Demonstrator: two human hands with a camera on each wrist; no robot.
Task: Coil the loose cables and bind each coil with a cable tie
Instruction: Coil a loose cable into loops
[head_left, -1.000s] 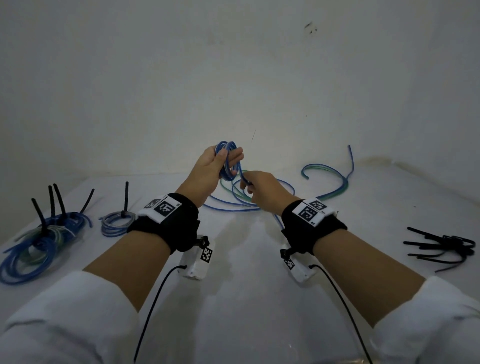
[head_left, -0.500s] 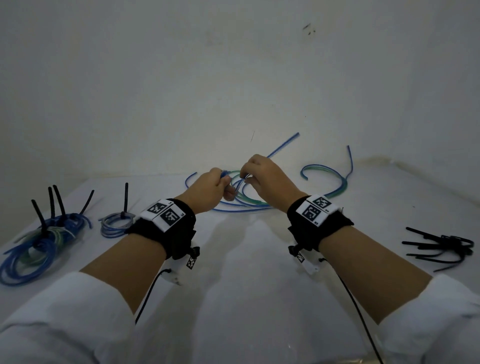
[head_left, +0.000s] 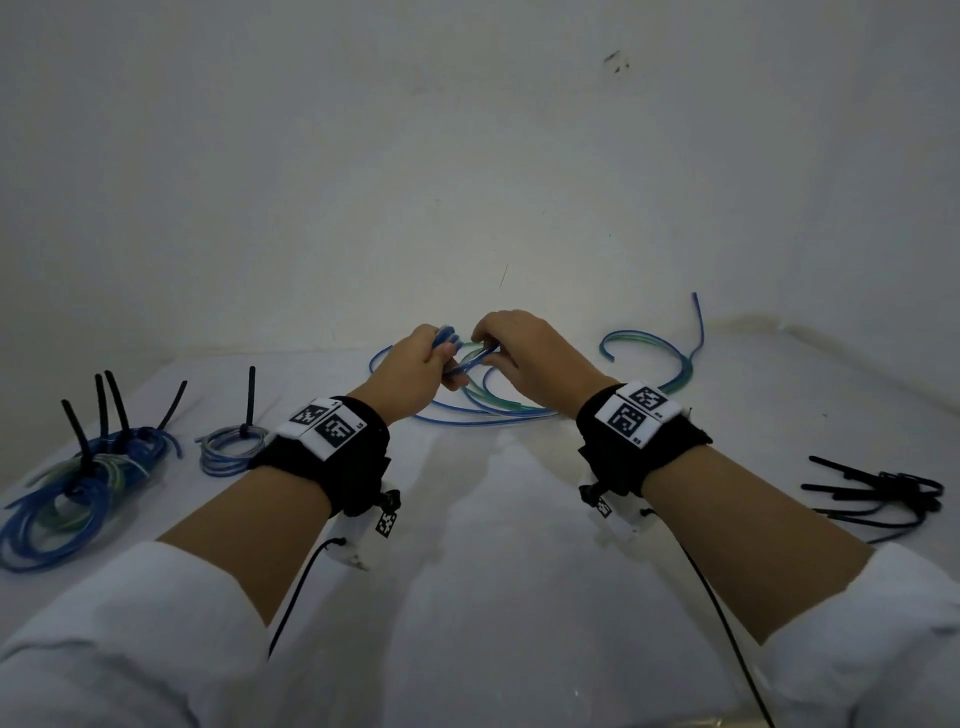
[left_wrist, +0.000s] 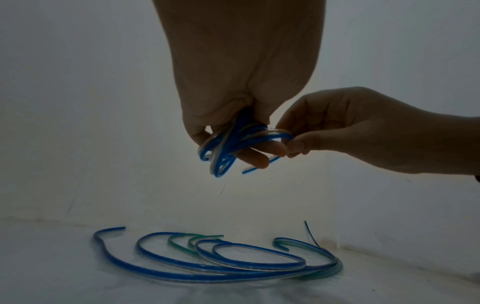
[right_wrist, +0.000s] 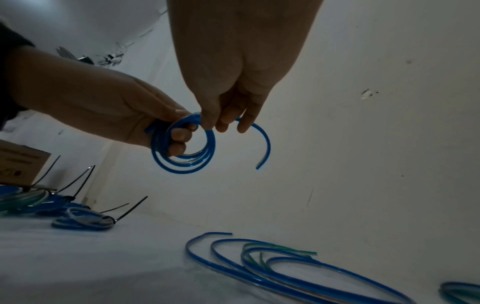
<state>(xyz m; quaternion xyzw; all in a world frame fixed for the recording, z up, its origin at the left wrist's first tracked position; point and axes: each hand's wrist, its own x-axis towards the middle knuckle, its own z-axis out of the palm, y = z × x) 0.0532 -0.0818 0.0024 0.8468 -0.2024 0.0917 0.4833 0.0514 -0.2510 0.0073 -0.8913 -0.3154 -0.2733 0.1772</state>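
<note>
My left hand (head_left: 423, 358) grips a small coil of blue cable (right_wrist: 182, 148) above the white table, fingers curled through its loops (left_wrist: 228, 144). My right hand (head_left: 511, 345) pinches the same cable at the top of the coil (right_wrist: 215, 121); its short free end (right_wrist: 263, 148) curves down to the right. Loose blue and green cables (head_left: 493, 410) lie on the table under and beyond both hands (left_wrist: 207, 261). Black cable ties (head_left: 883, 493) lie in a heap at the right.
Tied coils with upright black tie tails sit at the left: a large blue-green bundle (head_left: 78, 483) and a small coil (head_left: 231, 447). Another green-blue cable (head_left: 660, 364) curves at the back right. A cardboard box (right_wrist: 20, 164) stands far left. The wall is close behind.
The left hand has dropped from its raised position and both hands have come together. The long free end that stuck up to the right is now wound in, leaving a short tail.
</note>
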